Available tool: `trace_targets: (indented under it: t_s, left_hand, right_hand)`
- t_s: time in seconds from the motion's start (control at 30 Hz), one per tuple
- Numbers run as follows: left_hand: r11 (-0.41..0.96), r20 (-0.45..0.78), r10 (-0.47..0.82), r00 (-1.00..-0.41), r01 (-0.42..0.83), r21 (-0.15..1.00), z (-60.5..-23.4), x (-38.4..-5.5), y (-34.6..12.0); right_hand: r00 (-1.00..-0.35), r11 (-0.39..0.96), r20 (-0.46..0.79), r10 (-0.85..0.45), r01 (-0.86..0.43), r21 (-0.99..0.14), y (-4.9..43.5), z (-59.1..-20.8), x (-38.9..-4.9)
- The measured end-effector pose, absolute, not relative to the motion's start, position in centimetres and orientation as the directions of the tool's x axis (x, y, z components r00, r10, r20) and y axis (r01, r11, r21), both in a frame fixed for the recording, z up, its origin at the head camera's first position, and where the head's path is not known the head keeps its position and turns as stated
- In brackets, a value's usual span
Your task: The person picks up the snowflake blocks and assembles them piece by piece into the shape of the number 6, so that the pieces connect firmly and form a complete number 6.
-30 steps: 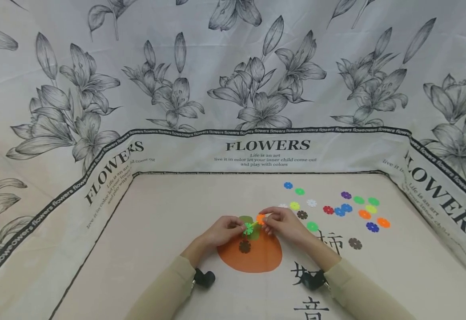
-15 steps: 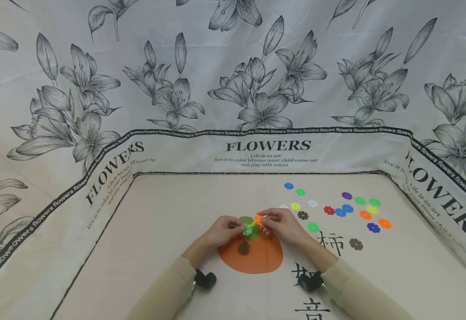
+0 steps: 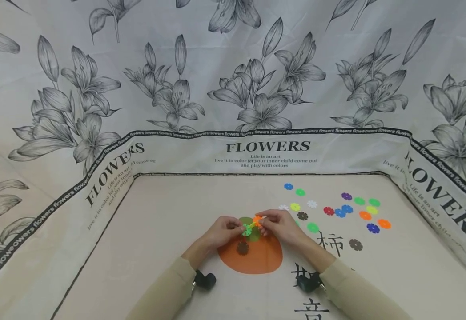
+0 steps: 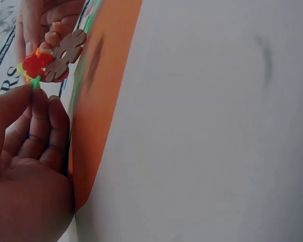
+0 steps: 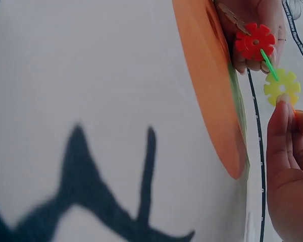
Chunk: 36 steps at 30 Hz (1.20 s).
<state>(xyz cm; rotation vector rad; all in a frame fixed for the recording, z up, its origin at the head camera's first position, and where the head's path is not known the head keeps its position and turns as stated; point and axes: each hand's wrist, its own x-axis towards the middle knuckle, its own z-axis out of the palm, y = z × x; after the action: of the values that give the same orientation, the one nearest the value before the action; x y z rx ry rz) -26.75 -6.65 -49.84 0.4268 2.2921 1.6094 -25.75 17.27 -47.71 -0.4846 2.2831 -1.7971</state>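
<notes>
Both hands meet over an orange persimmon print (image 3: 253, 262), holding a small chain of slotted flower-shaped plastic discs. My left hand (image 3: 220, 232) pinches the green disc (image 3: 247, 230) between thumb and fingers. Joined to it are a red disc (image 5: 255, 42) and a yellow disc (image 5: 283, 86), the green one showing edge-on between them in the right wrist view. A brown disc (image 4: 65, 54) sticks out from the red one. Right at the yellow disc, my right hand (image 3: 282, 225) pinches an orange disc (image 3: 257, 219), mostly covered by the fingers in the right wrist view.
Loose discs lie scattered at the right back, among them a red disc (image 3: 328, 211), a dark blue disc (image 3: 373, 228) and a lone brown disc (image 3: 355, 245). Large black characters (image 3: 311, 306) are printed on the cloth. A flower-patterned curtain (image 3: 233, 66) rises behind.
My right hand has edged left with the orange disc, bringing it closer to the green disc. The hanging brown disc has shifted slightly left. The left hand stays nearly still.
</notes>
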Motion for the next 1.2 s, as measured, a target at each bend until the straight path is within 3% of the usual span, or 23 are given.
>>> trace_targets:
  t_s: [0.4,1.2]
  left_hand:
    - [0.332,-0.124,0.443,-0.888,0.033,0.943,-49.3,-26.6,-6.8]
    - [0.262,-0.102,0.402,-0.91,0.008,0.965,-49.9,-26.5,-6.3]
  right_hand:
    - [-0.922,0.305,0.034,-0.385,-0.162,-0.938,17.0,-47.0,-25.8]
    - [-0.904,0.244,-0.014,-0.427,-0.1,-0.965,15.8,-47.4,-25.6]
